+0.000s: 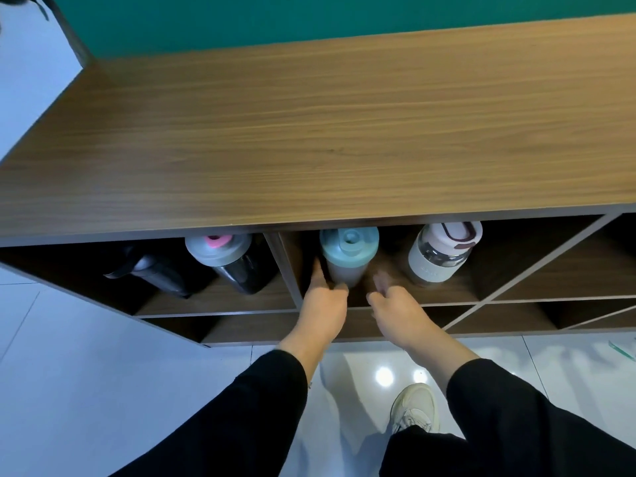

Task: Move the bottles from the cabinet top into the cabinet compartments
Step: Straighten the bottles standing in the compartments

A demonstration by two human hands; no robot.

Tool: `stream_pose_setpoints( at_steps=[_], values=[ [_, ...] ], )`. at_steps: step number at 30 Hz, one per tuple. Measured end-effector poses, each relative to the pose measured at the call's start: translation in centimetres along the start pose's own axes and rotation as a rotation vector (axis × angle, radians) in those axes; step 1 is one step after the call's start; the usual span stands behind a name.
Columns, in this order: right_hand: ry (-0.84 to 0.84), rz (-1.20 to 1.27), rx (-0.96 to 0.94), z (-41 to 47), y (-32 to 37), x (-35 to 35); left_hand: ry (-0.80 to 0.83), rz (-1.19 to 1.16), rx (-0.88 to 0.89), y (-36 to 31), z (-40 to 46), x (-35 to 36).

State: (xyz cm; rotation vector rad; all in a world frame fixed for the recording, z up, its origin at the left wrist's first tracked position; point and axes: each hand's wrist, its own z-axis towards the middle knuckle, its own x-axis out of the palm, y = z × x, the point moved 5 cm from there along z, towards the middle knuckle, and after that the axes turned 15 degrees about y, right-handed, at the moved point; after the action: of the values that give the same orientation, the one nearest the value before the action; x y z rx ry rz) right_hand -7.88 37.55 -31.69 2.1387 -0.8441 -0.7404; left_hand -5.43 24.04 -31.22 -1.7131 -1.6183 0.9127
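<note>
My left hand (323, 301) hides the foot of the teal-lidded bottle (346, 259), and I cannot tell whether my blurred fingers touch it. The cabinet top (309, 132) covers the compartments' backs. The black bottle (155, 273) is lost in shadow.

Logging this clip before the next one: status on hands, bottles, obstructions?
Left hand touching teal-lidded frosted plastic bottle, right hand open beside it. Bottle upright in middle compartment. Wooden cabinet top bare. Nothing blocking.

My left hand (323, 304) and right hand (399, 309) bare, long black sleeves (261, 401) behind both wrists, my pale cream sneaker (414, 406) below them
</note>
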Motion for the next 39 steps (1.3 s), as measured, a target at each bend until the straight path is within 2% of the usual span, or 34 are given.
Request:
stream_pose_setpoints(
  at_steps=[3,6,8,10,13,15,20,26,28,30,34,39],
  values=[
    [-0.001,-0.118,0.036,-1.1,-0.1,-0.3,-0.032,-0.068,-0.123,2.3,-2.8,0.9],
    [0.151,-0.279,0.035,-2.9,1.0,1.3,-0.024,-0.221,-0.285,5.3,-5.9,0.8],
    [0.228,-0.361,0.014,-4.0,2.5,3.3,-0.091,-0.356,-0.332,6.1,-7.6,-1.1],
    [0.274,-0.394,-0.012,-4.4,4.2,5.7,-0.198,-0.418,-0.294,5.9,-9.0,-4.2],
    [0.325,-0.311,-0.105,-3.9,6.0,10.0,-0.368,-0.412,-0.16,5.2,-10.3,-9.3],
    [0.327,-0.293,-0.152,-3.3,7.3,12.8,-0.416,-0.424,-0.091,4.5,-10.7,-11.9],
    [0.213,-0.039,-0.128,-0.5,9.3,16.2,-0.344,-0.305,0.031,1.7,-10.2,-13.8],
    [0.046,0.236,-0.068,4.9,11.1,16.4,-0.236,-0.253,0.115,0.3,-8.4,-14.6],
    [0.048,0.173,-0.074,5.5,11.3,16.4,-0.204,-0.247,0.12,0.4,-7.7,-14.7],
    [0.061,-0.013,-0.109,5.4,11.4,16.6,-0.197,-0.226,0.106,0.6,-7.3,-14.9],
    [-0.007,0.03,-0.134,4.6,11.3,17.1,-0.19,-0.206,0.118,0.8,-6.5,-15.6],
    [0.1,0.114,-0.085,3.4,10.6,17.8,-0.127,-0.205,0.122,0.8,-5.7,-16.4]
  ],
)
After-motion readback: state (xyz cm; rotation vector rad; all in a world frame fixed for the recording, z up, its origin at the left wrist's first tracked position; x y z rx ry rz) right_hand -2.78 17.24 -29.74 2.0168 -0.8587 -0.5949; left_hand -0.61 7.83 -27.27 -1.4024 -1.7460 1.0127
